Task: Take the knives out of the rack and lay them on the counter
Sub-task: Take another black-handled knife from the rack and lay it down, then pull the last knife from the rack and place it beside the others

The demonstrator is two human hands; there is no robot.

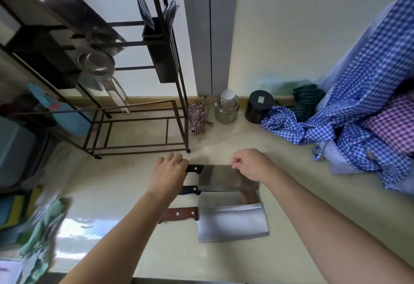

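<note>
Three cleavers lie side by side on the pale counter [116, 185], blades pointing right. My left hand [167, 171] grips the black handle of the farthest cleaver [224, 177]. My right hand [248, 163] pinches the far top corner of that same blade. Behind it lies a second black-handled cleaver [224, 198], partly covered. Nearest to me is the brown-handled cleaver [230, 223]. The dark metal rack [177, 86] stands at the back left; its cutlery holder [161, 44] holds forks and spoons, and I see no knives in it.
A glass jar [226, 106] and a black canister [258, 106] stand by the back wall. Blue checked cloth [349, 113] piles up on the right. A small red checked cloth [198, 119] lies beside the rack. A green rag [44, 234] sits at the left edge.
</note>
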